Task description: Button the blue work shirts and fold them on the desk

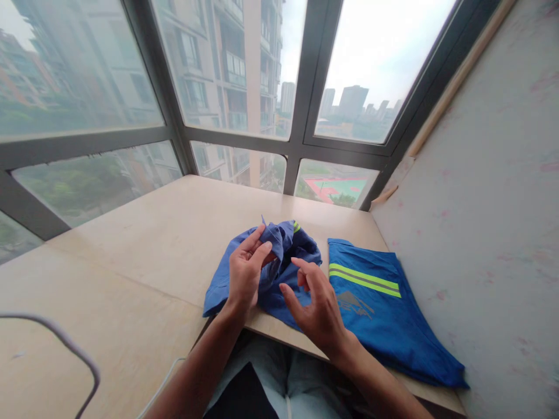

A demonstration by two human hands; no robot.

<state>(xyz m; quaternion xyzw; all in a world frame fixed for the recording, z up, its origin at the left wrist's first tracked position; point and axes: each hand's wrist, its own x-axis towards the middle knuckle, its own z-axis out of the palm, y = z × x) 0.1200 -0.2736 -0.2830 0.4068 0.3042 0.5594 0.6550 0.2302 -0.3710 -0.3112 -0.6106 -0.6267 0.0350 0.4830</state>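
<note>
A crumpled blue work garment (222, 279) with a bit of yellow-green reflective strip lies in front of me at the front edge of the wooden surface. My left hand (247, 267) pinches a raised fold of its cloth between thumb and fingers. Just to the right, my right hand (317, 297) is held over the garment with thumb and forefinger apart and nothing between them. Its other fingers are curled. To the right of that hand lies a folded blue garment (371, 326) with a yellow-green and grey reflective band and a grey printed mark.
The pale wooden surface (131, 244) runs up to large framed windows (236, 70). A papered wall (493, 233) bounds the right side. At the lower left, a grey-white cable (74, 343) curves over the wood. My legs (288, 378) are below the front edge.
</note>
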